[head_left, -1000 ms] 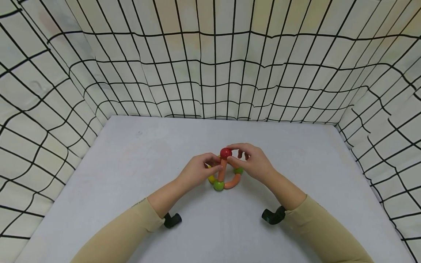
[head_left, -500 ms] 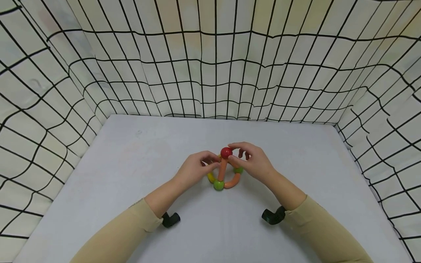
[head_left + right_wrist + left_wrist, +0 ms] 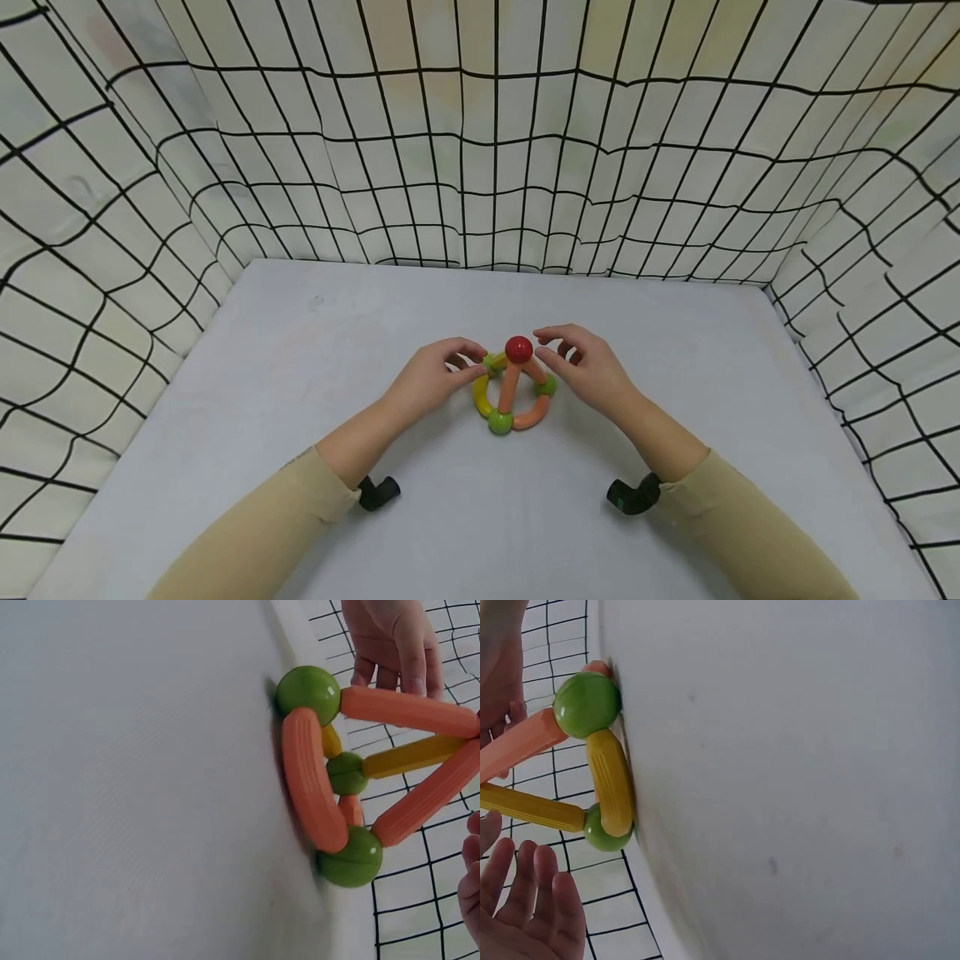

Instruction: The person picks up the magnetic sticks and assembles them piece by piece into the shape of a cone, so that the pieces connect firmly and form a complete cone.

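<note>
A pyramid of toy rods and balls stands on the white table, topped by a red ball (image 3: pixel 518 349). Green balls (image 3: pixel 500 421) mark its base corners, joined by curved rods, including a yellow rod (image 3: pixel 610 784) and an orange rod (image 3: pixel 309 780). Straight orange rods (image 3: pixel 509 387) and a yellow straight rod (image 3: pixel 412 756) slope up to the red ball. My left hand (image 3: pixel 435 371), fingers loosely bent, is beside the structure's left side near the rear green ball; contact is unclear. My right hand (image 3: pixel 592 367) is just right of the red ball, thumb and fingers apart, holding nothing.
The white table (image 3: pixel 337 333) is bordered by white walls with a black grid net (image 3: pixel 480 167) at the back and sides. A black device sits at each wrist, such as the right one (image 3: pixel 633 494).
Both hands have drawn apart, the left to the left and the right to the right. The right fingers have let go of the red ball. The pyramid stays standing.
</note>
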`<state>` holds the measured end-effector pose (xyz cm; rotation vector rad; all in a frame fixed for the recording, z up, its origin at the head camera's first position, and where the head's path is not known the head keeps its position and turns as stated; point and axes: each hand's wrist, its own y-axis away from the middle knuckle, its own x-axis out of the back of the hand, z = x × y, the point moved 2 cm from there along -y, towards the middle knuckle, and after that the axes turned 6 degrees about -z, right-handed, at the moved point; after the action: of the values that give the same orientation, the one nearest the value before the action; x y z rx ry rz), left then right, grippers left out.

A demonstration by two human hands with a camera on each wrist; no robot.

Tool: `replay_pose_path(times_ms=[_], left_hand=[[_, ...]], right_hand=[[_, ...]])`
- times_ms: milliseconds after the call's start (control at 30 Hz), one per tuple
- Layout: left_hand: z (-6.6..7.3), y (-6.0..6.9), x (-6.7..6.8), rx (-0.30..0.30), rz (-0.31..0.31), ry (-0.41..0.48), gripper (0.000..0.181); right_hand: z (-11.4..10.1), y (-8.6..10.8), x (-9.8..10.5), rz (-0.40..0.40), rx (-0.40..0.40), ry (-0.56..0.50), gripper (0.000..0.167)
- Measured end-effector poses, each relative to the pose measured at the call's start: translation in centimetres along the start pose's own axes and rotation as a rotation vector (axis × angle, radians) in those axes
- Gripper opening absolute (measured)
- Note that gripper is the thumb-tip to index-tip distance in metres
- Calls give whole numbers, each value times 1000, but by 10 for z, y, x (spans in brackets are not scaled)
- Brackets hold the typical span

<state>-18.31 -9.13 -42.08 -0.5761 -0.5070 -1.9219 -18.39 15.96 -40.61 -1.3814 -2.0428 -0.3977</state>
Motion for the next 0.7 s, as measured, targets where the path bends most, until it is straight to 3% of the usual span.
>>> replay_pose_path(times_ms=[400, 700], left_hand=[[-14, -21, 0, 78, -98, -72, 37], [-21, -32, -4, 95, -173, -110, 37]], right_hand=[[34, 9, 0, -154, -109, 55, 41], [48, 7, -11, -278, -193, 122, 45]])
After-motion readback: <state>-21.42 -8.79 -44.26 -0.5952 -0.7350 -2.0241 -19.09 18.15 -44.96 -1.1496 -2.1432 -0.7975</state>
